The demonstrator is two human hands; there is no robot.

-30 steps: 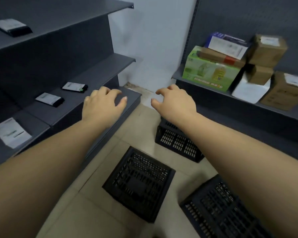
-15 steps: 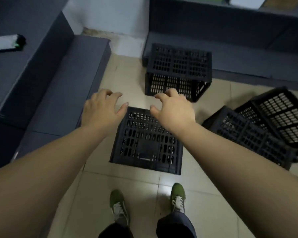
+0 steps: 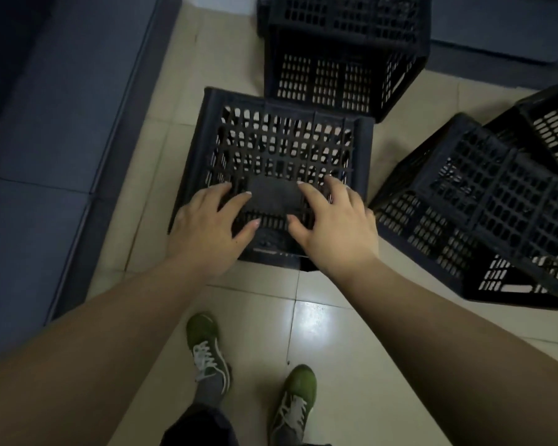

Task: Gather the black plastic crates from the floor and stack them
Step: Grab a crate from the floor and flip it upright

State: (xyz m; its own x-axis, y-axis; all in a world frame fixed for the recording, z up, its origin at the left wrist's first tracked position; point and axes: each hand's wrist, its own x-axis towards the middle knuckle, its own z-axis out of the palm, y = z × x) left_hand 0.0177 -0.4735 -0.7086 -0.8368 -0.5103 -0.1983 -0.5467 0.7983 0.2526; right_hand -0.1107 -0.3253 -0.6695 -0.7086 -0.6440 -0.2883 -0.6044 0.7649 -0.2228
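Observation:
A black plastic crate (image 3: 277, 146) sits upside down on the tiled floor right in front of me, its slotted base facing up. My left hand (image 3: 207, 226) and my right hand (image 3: 332, 223) hover over its near edge, fingers spread, holding nothing. A second crate (image 3: 342, 59) stands just behind it. A third crate (image 3: 484, 201) lies tilted at the right, leaning against a further crate (image 3: 554, 130) at the right edge.
A dark grey low shelf base (image 3: 65, 130) runs along the left, another (image 3: 496, 30) along the back right. My two green shoes (image 3: 207, 352) (image 3: 295, 397) stand on the beige tiles (image 3: 271, 320) below the crate.
My view has tipped down and closer to the floor. Both hands have come down from above the nearest crate's far edge to its near half.

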